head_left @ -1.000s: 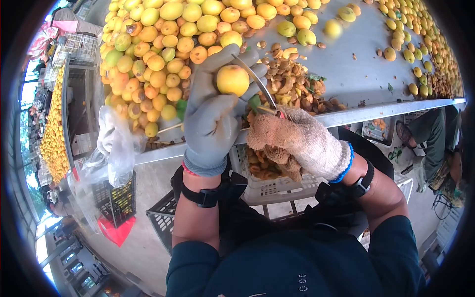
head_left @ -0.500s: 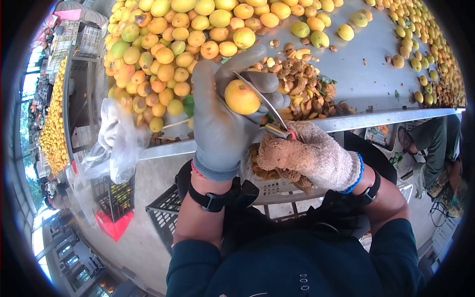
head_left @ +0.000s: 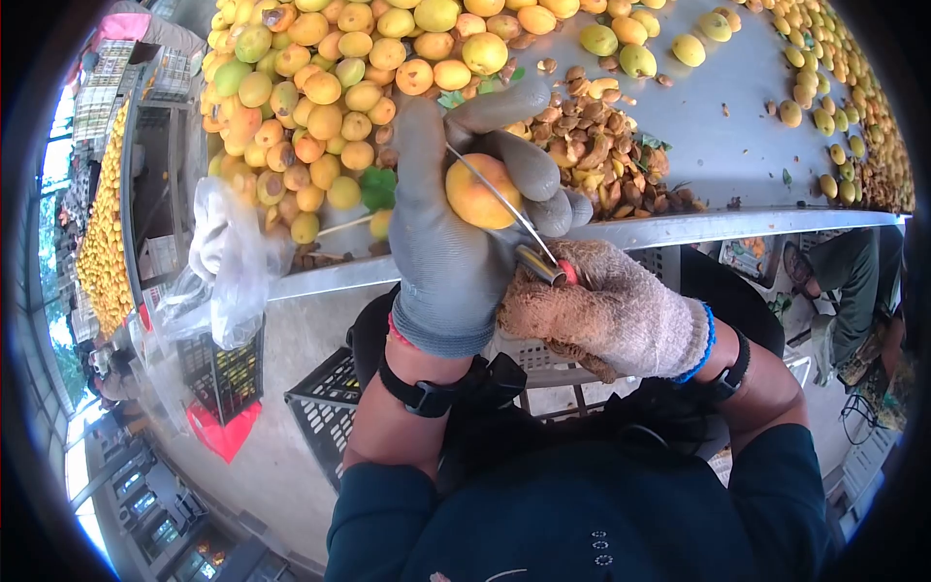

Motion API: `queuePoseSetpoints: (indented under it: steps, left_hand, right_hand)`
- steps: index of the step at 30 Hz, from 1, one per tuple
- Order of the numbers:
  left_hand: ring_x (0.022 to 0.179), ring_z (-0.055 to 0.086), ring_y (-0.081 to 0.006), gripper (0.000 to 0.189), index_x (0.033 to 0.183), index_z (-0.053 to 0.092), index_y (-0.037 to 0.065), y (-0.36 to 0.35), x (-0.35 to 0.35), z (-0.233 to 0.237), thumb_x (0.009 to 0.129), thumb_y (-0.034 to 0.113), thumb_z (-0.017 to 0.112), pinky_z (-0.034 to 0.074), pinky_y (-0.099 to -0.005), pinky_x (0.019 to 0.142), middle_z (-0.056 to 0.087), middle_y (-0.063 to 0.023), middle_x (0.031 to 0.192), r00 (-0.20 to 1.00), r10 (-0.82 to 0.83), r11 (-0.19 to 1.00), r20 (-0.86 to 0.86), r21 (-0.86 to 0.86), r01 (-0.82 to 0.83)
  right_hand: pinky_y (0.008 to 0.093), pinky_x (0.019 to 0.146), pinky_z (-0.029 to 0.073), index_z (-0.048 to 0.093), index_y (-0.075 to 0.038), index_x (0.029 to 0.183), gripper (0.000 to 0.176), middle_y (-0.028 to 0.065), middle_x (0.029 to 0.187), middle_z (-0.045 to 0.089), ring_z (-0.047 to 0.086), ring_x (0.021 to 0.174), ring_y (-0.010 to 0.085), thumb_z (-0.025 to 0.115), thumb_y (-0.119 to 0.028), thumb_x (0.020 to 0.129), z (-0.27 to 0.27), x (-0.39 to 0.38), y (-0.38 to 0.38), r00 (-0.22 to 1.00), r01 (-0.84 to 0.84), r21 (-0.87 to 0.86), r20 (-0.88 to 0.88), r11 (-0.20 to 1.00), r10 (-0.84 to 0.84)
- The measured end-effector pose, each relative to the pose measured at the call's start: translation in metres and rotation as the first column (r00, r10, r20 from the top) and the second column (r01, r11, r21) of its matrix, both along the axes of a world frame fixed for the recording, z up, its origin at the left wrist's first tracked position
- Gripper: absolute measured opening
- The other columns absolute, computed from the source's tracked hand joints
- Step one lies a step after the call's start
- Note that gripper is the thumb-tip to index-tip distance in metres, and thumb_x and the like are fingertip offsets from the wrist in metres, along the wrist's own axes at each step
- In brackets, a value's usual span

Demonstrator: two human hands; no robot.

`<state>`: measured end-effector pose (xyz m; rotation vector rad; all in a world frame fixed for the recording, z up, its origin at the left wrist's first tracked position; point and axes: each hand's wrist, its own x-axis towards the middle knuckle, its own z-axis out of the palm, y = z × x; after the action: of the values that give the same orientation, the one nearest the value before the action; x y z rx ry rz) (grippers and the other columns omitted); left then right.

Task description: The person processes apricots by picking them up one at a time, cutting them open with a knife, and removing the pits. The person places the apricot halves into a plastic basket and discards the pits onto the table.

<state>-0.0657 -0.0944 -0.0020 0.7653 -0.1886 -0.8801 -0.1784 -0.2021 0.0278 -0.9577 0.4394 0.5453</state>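
Note:
My left hand (head_left: 446,223), in a grey coated glove, cradles a yellow-orange apricot (head_left: 475,194) between its thumb and curled fingers. A knife (head_left: 499,199) with a thin blade lies slantwise across the face of that fruit. Its short handle, metal with a red part, sits in my right hand (head_left: 611,306), which wears a stained whitish knit glove with a blue cuff. Just beyond my left fingers, a heap of brown apricot stones and scraps (head_left: 596,145) rests on the metal table (head_left: 718,126).
Whole apricots (head_left: 320,87) are piled at the table's far left, with more along its right side. A plastic bag (head_left: 223,262) hangs at the left edge. Below are a black crate (head_left: 325,403) and a light crate (head_left: 543,361). Another person's leg (head_left: 853,272) shows at right.
The knife blade has moved from the apricot's right side to lie across its front. The apricot has turned a little, and my left hand has shifted slightly right.

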Motion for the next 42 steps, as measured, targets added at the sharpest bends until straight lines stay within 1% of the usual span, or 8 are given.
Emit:
queuePoseSetpoints:
  steps: [11,14,18,26,28,35,40,42]
  left_hand:
    - [0.064,0.055,-0.0187,0.076,0.112,0.061,-0.002,-0.01,-0.006,0.013,0.102,0.064,0.023,0.052,-0.0362,0.075,0.058,-0.0035,0.074,0.989,0.12,0.945,0.09,0.296,-0.141]
    - [0.068,0.06,-0.0205,0.077,0.102,0.062,0.0,0.0,-0.007,-0.003,0.101,0.066,0.023,0.053,-0.0363,0.076,0.057,-0.0042,0.067,0.968,0.019,0.951,0.25,0.295,-0.095]
    - [0.07,0.065,-0.0212,0.07,0.096,0.063,0.001,0.003,0.001,-0.016,0.103,0.061,0.026,0.057,-0.0427,0.08,0.055,-0.0025,0.064,0.999,-0.038,0.999,0.03,0.017,0.037]
    - [0.076,0.065,-0.0242,0.074,0.125,0.054,-0.003,-0.006,-0.012,0.007,0.1,0.063,0.035,0.051,-0.0465,0.091,0.055,-0.0033,0.078,0.982,0.053,0.979,0.181,0.185,-0.087]
    - [0.079,0.065,-0.0241,0.075,0.124,0.055,-0.003,0.001,-0.008,0.001,0.099,0.065,0.037,0.049,-0.0468,0.093,0.055,-0.0032,0.078,0.967,-0.012,0.995,0.256,0.097,-0.014]
    - [0.075,0.049,-0.0152,0.062,0.124,0.055,-0.002,-0.004,-0.005,-0.013,0.102,0.054,0.041,0.049,-0.042,0.094,0.05,-0.0022,0.082,0.978,0.059,0.995,-0.202,-0.064,-0.074]
    - [0.073,0.051,-0.0173,0.069,0.13,0.052,-0.005,-0.003,-0.013,0.006,0.101,0.057,0.042,0.046,-0.0444,0.097,0.048,0.0005,0.079,0.998,0.062,0.995,0.03,0.081,-0.065]
    - [0.075,0.054,-0.0183,0.07,0.13,0.052,-0.005,0.003,-0.006,-0.002,0.101,0.057,0.043,0.047,-0.0452,0.097,0.05,-0.0001,0.08,0.987,0.028,0.995,0.159,0.092,-0.043]
  right_hand:
    - [0.024,0.044,0.035,0.063,-0.011,0.087,0.03,-0.0037,0.063,0.051,0.044,0.051,0.0048,0.065,-0.039,0.094,-0.015,0.005,-0.013,0.998,-0.056,-0.066,0.008,0.996,0.057]
    - [0.0244,0.05,0.041,0.064,-0.009,0.094,0.024,0.0003,0.075,0.059,0.053,0.063,0.0065,0.066,-0.033,0.094,-0.007,0.007,-0.015,0.992,-0.111,-0.047,-0.068,0.993,0.107]
    - [0.0229,0.046,0.039,0.064,-0.007,0.099,0.025,0.0006,0.072,0.058,0.054,0.059,0.0064,0.066,-0.031,0.094,-0.022,0.009,-0.002,1.0,-0.01,-0.092,0.018,0.996,0.012]
    - [0.0195,0.04,0.037,0.063,-0.005,0.105,0.028,0.0008,0.065,0.053,0.055,0.056,0.0062,0.062,-0.031,0.097,-0.033,-0.002,-0.02,0.993,0.034,0.271,0.101,0.962,-0.063]
    - [0.0205,0.043,0.037,0.063,-0.005,0.099,0.029,0.0001,0.065,0.053,0.054,0.058,0.0062,0.062,-0.034,0.097,-0.033,0.003,-0.016,0.994,0.02,0.165,0.106,0.986,-0.038]
    - [0.0215,0.044,0.031,0.063,-0.006,0.086,0.038,-0.0034,0.062,0.048,0.043,0.052,0.0048,0.059,-0.042,0.097,-0.037,0.005,0.0,0.971,0.074,0.13,0.217,0.989,-0.101]
    - [0.0293,0.08,0.055,0.059,0.0,0.122,0.039,0.01,0.108,0.068,0.066,0.094,0.0154,0.064,-0.029,0.097,-0.009,-0.006,-0.017,0.998,0.069,0.126,-0.012,0.99,-0.068]
    - [0.027,0.067,0.047,0.06,-0.004,0.108,0.032,0.005,0.091,0.061,0.058,0.079,0.0118,0.061,-0.033,0.097,-0.013,-0.004,-0.012,0.998,0.032,0.088,0.053,0.996,-0.036]
